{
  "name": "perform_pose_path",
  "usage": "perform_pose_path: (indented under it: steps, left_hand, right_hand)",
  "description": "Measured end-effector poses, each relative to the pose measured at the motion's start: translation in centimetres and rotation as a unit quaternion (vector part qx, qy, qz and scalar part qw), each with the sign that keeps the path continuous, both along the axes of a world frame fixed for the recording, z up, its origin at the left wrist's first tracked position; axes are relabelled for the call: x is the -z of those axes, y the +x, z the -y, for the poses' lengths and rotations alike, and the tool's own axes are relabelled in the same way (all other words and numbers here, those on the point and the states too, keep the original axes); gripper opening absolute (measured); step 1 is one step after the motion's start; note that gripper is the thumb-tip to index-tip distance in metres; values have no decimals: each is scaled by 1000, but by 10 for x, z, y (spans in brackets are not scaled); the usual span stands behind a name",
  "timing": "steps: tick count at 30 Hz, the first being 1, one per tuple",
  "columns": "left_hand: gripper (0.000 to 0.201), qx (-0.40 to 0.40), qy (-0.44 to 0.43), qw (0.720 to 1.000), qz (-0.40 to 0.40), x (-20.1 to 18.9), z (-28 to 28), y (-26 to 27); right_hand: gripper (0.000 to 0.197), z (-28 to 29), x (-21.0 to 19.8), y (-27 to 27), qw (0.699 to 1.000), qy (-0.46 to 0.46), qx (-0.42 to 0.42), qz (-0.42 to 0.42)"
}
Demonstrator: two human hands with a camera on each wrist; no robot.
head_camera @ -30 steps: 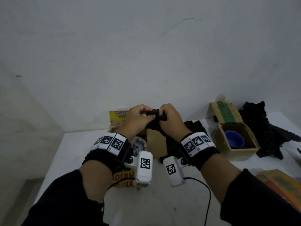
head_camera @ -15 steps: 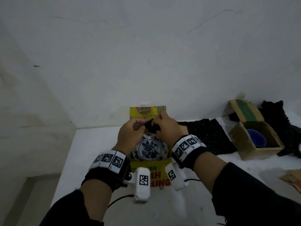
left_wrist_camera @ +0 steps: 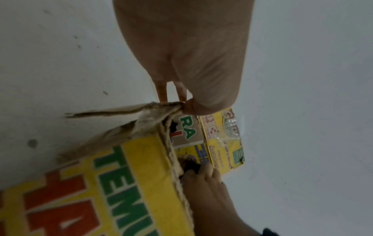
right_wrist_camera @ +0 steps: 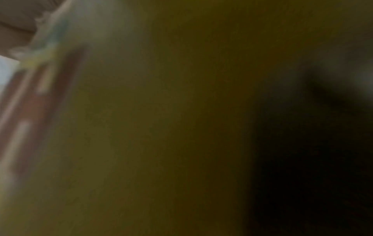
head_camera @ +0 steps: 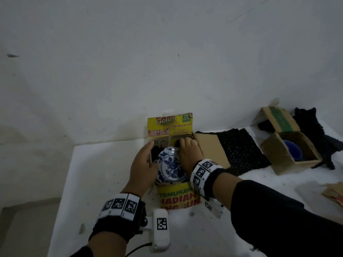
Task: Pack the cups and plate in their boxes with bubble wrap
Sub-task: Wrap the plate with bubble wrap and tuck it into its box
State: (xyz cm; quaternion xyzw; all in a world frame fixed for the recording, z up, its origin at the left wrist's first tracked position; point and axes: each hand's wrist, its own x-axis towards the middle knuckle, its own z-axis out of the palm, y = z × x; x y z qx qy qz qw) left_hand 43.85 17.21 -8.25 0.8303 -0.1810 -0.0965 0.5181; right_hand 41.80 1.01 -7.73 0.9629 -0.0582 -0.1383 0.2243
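A blue-and-white plate [head_camera: 169, 165] lies in the open yellow printed box [head_camera: 178, 197] in front of me. Black bubble wrap [head_camera: 155, 151] shows around the plate's far rim. My left hand [head_camera: 148, 151] is at the box's left side. In the left wrist view this hand [left_wrist_camera: 181, 102] pinches the worn cardboard flap [left_wrist_camera: 141, 110] between thumb and fingers. My right hand [head_camera: 183, 143] reaches into the far right corner of the box. Its curled fingers [left_wrist_camera: 201, 172] hold the black wrap [left_wrist_camera: 189, 162] down. The right wrist view is a dark yellow blur.
A sheet of black bubble wrap [head_camera: 239, 149] lies right of the yellow box, past its brown flap [head_camera: 209, 147]. Further right, an open brown box [head_camera: 278, 156] holds a blue cup [head_camera: 293, 152], with more black wrap [head_camera: 311, 130] behind. Flat cardboard [head_camera: 334, 193] lies at the right edge.
Both hands came down from holding the black wrap in the air to the yellow box. The wrap is now inside by the plate, and my left hand has taken the flap.
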Motion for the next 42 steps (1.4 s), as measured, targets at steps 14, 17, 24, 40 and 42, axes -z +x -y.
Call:
perform_pose_path:
  steps: [14, 17, 24, 40, 42]
  left_hand:
    - [58, -1, -113, 988, -101, 10, -9, 0]
    - [60, -8, -117, 988, -105, 13, -10, 0]
    - [61, -5, -114, 988, -101, 14, -10, 0]
    - [62, -14, -110, 989, -102, 9, -5, -5]
    - [62, -18, -105, 989, -103, 8, -5, -6]
  right_hand:
    - [128, -1, 18, -4, 996, 52, 30, -64]
    - [132, -4, 22, 0, 985, 123, 89, -77]
    - [127, -5, 20, 10, 977, 175, 115, -48]
    - [121, -7, 16, 6, 963, 234, 131, -26]
    - [125, -12, 16, 1, 968, 219, 119, -6]
